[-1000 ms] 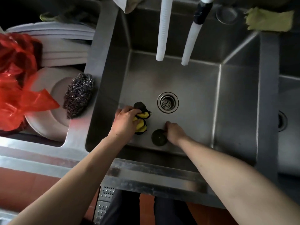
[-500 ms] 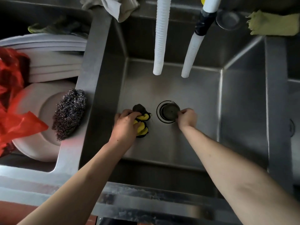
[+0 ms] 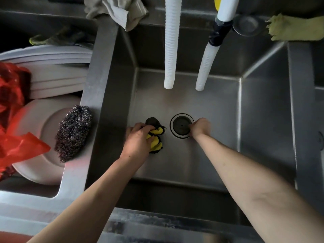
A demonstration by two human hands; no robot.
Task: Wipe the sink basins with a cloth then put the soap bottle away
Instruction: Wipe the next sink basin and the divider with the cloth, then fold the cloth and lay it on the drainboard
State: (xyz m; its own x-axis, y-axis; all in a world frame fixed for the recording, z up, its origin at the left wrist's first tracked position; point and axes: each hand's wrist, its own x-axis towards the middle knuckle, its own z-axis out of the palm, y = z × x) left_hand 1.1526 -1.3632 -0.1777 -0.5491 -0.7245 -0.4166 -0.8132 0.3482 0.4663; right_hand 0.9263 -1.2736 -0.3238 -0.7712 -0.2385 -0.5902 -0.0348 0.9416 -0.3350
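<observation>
The plug [image 3: 181, 125] now sits in the drain, my right hand [image 3: 200, 127] pinching its edge; my left hand [image 3: 138, 140] grips the cloth [image 3: 156, 135] beside it.

Middle sink basin [image 3: 192, 163], seen from above: the left hand [image 3: 138, 142] grips the cloth [image 3: 155, 135] on the basin floor, just left of the drain [image 3: 182, 125], where the stopper [image 3: 180, 126] sits with the right hand [image 3: 200, 128] at its right edge. Two hoses [image 3: 169, 50] hang behind the drain. A scouring pad [image 3: 74, 133] lies on plates [image 3: 35, 137] in the left basin, beside a bag [image 3: 14, 111]; rags [image 3: 121, 11] lie along the back rim.
</observation>
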